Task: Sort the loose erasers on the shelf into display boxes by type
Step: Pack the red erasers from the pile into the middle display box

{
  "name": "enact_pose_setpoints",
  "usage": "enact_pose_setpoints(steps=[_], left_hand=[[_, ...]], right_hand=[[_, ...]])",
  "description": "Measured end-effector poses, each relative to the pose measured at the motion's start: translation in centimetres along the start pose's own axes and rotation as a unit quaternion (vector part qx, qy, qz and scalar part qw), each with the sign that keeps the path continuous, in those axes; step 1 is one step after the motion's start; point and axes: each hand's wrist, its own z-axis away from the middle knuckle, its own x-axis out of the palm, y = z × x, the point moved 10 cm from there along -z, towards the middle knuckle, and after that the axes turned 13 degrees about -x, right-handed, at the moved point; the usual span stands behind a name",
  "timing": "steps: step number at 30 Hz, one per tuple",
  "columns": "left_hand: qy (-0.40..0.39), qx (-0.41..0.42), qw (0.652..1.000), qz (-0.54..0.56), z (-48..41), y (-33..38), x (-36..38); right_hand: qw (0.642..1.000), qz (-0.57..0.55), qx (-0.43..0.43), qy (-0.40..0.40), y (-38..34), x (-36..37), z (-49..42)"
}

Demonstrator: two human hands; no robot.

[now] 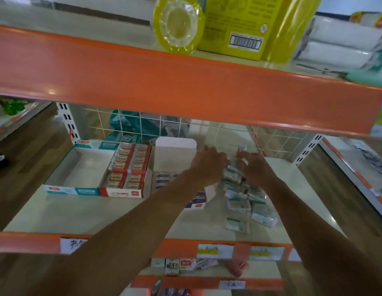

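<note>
A: What's on the shelf [57,210], L to R?
B: Far L, a teal-white box [79,167], open, white inside showing. Touching it, a red box [121,192] w/ rows of red-sleeved erasers [127,165]. Then a blue-white box [175,146], flap up, partly behind the forearm.
A: Hands?
B: The left hand [207,165] is at that box's R edge, back up, fingers curled down; holding anything, can't tell. The right hand [257,167] is just beside it, fingers bent; grip unclear, too blurry.
A: Erasers?
B: The loose erasers [241,201], teal-wrapped, lie heaped R of the boxes, under both hands & nearer the shelf front
</note>
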Motion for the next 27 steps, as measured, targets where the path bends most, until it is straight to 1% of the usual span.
enact_pose_setpoints(steps=[4,9,10,11,12,13,14,16,17,18,20,21,23,25,27], left_hand=[[-0.035,-0.001,0.999,-0.035,-1.9,0.6,2.6],[-0.077,-0.022,0.995,-0.066,-3.8,0.2,6.0],[-0.092,-0.027,0.993,-0.069,-4.0,0.2,6.4],[-0.105,-0.033,0.991,-0.071,-4.2,0.3,6.7],[-0.110,-0.037,0.991,-0.072,-4.4,0.4,6.8],[-0.113,-0.040,0.990,-0.075,-4.6,0.6,6.8],[-0.112,-0.041,0.990,-0.077,-4.8,0.7,6.7],[-0.104,-0.045,0.990,-0.086,-5.0,0.7,6.3],[-0.097,-0.050,0.990,-0.092,-5.1,0.6,6.1],[-0.092,-0.053,0.990,-0.097,-5.0,0.5,5.9],[-0.085,-0.057,0.990,-0.100,-4.9,0.3,5.6],[-0.082,-0.060,0.990,-0.098,-4.8,0.2,5.4],[-0.073,-0.059,0.992,-0.082,-4.8,0.0,5.0],[-0.066,-0.050,0.994,-0.065,-4.7,0.0,4.6],[-0.051,-0.035,0.996,-0.060,-4.3,0.4,4.1]], right_hand=[[0.998,0.022,-0.001,-0.063,0.9,1.3,-1.3],[0.990,0.091,-0.038,-0.102,1.6,2.3,-2.5],[0.989,0.100,-0.051,-0.098,1.5,2.2,-2.8],[0.992,0.067,-0.038,-0.101,2.1,2.5,-3.0],[0.986,0.068,-0.051,-0.140,2.8,3.8,-3.2],[0.979,0.104,-0.072,-0.161,2.8,4.3,-3.1],[0.975,0.123,-0.067,-0.170,2.5,4.1,-2.9],[0.971,0.174,-0.087,-0.140,0.8,2.6,-2.9],[0.966,0.198,-0.089,-0.143,0.4,2.2,-2.9],[0.961,0.215,-0.109,-0.136,-0.4,2.1,-3.0],[0.951,0.240,-0.129,-0.150,-0.8,2.8,-3.3],[0.953,0.226,-0.123,-0.157,-0.6,3.2,-3.6],[0.972,0.158,-0.099,-0.145,0.4,3.6,-4.1],[0.977,0.151,-0.087,-0.120,1.0,3.2,-4.0],[0.990,0.101,-0.075,-0.070,0.2,1.9,-3.2]])
